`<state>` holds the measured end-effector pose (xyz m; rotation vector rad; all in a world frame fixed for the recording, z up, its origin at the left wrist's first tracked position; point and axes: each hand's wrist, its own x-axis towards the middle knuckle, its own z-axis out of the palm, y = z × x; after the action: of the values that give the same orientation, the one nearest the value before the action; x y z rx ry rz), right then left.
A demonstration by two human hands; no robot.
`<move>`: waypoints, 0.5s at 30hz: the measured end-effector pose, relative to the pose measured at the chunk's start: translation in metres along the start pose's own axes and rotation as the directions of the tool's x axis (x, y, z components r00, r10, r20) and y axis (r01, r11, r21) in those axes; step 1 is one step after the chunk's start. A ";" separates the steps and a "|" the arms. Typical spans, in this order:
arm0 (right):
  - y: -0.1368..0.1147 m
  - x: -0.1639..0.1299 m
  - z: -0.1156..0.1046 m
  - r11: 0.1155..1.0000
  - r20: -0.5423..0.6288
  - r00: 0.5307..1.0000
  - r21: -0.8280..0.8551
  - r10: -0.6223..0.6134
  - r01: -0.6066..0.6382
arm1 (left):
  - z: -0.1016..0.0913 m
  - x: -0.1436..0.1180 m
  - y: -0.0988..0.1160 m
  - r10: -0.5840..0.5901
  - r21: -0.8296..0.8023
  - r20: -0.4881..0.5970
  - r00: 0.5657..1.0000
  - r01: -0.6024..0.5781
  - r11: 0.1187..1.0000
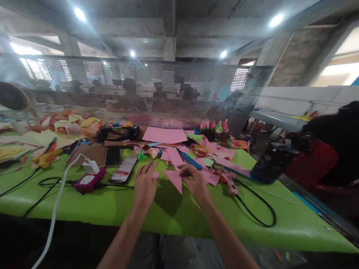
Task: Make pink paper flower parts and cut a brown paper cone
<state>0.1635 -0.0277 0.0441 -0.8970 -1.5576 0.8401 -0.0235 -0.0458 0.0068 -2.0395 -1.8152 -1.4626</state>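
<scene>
While the right hand (195, 182) pinches paper (174, 179) — pink — the left hand (145, 183) is near.

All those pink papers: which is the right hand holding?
The pink triangle, pinched at its upper right corner by the right hand; another piece shows beside the left hand; the big sheet farther back lies untouched.

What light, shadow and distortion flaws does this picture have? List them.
Head view: ceiling lights flare; head view: a soft shadow falls on the green table just below the pink paper triangle; head view: the dark tumbler leans outward, likely wide-angle stretch.
</scene>
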 end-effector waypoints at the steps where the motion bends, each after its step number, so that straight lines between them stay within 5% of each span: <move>1: -0.001 0.000 0.000 1.000 -0.001 1.000 -0.004 0.003 -0.003 | 0.000 0.000 0.001 0.032 -0.021 0.014 0.999 -0.032 0.999; 6: -0.003 0.000 0.000 1.000 0.007 1.000 -0.005 0.000 0.000 | -0.003 0.001 0.013 0.174 -0.163 0.089 0.981 -0.158 0.974; 15: 0.002 0.001 0.000 0.999 0.058 0.998 0.037 0.016 -0.018 | -0.002 0.001 0.014 0.146 -0.285 0.134 0.980 -0.103 0.953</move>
<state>0.1637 -0.0257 0.0423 -0.8666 -1.5808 0.9115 -0.0137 -0.0505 0.0163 -2.4106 -1.5673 -1.6451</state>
